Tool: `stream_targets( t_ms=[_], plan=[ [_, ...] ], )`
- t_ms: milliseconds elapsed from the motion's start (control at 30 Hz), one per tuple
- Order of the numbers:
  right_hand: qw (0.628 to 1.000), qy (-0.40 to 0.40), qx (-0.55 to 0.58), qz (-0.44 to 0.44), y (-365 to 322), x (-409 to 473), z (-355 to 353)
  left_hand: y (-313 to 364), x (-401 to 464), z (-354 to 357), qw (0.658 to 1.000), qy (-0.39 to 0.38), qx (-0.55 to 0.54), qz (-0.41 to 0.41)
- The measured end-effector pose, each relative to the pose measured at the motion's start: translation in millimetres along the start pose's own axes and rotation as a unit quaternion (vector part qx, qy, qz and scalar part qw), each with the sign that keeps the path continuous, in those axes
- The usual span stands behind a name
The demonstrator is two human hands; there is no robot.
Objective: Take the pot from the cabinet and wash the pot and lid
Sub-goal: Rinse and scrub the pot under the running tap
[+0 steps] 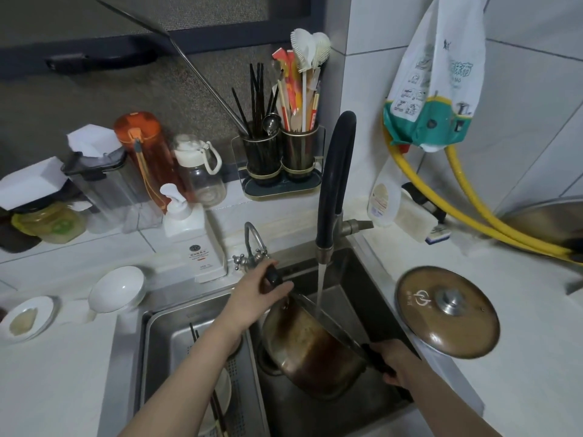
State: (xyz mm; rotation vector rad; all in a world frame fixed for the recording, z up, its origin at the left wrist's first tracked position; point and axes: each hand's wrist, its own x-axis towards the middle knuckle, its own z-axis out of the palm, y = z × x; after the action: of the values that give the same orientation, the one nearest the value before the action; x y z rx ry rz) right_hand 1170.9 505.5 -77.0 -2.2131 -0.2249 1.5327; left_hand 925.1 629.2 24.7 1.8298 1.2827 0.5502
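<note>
A stained steel pot [310, 348] is tilted over the sink [353, 272], its mouth turned up to the right. My left hand [258, 294] grips its far black handle. My right hand [399, 362] grips the near black handle. Water runs from the black faucet [334, 184] in a stream that meets the pot's rim. The brown glass lid [448, 310] with a metal knob lies on the white counter right of the sink, overhanging its edge.
A steel drain tray [164, 342] with chopsticks and a dish sits left of the basin. Two white bowls [116, 288] and a soap pump bottle [192, 234] stand on the left counter. A utensil holder [284, 159] is behind the sink. Yellow hoses [473, 216] cross the right counter.
</note>
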Motion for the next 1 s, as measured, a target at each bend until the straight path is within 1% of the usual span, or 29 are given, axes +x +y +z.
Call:
stream_targets(
  t_ms=[100,167,267,300,433,500,600,667,733,867,1000],
  plan=[
    [1.0,-0.014,-0.001,0.02,1,5,-3,-7,5,-9,0.998,-0.067,-0.003,0.003],
    [0.999,-0.028,0.001,0.023,0,9,-6,-14,9,-12,0.996,-0.081,-0.028,0.004],
    [0.999,-0.037,0.015,0.024,-1,14,-9,-21,16,-11,0.997,-0.054,-0.055,0.007],
    [0.999,-0.039,0.021,0.025,-1,16,-9,-21,19,-10,0.998,-0.038,-0.049,0.015],
    [0.994,-0.048,0.097,0.017,0,18,-13,-25,24,-7,0.994,0.037,0.085,0.066],
    [0.987,-0.045,0.153,0.01,3,21,-13,-28,23,-3,0.993,0.042,0.088,0.065],
    [0.98,-0.053,0.191,0.01,7,24,-10,-29,19,2,1.0,0.012,0.004,0.025],
    [0.978,-0.082,0.192,-0.001,5,19,-7,-33,18,2,0.999,0.015,-0.035,-0.008],
    [0.974,-0.111,0.198,-0.025,2,18,-7,-44,18,3,0.997,0.041,-0.054,-0.04],
    [0.965,-0.141,0.213,-0.057,-9,14,-8,-67,17,4,0.982,0.108,-0.083,-0.128],
    [0.963,-0.137,0.217,-0.081,-21,6,-7,-73,12,5,0.972,0.131,-0.091,-0.17]
  ],
)
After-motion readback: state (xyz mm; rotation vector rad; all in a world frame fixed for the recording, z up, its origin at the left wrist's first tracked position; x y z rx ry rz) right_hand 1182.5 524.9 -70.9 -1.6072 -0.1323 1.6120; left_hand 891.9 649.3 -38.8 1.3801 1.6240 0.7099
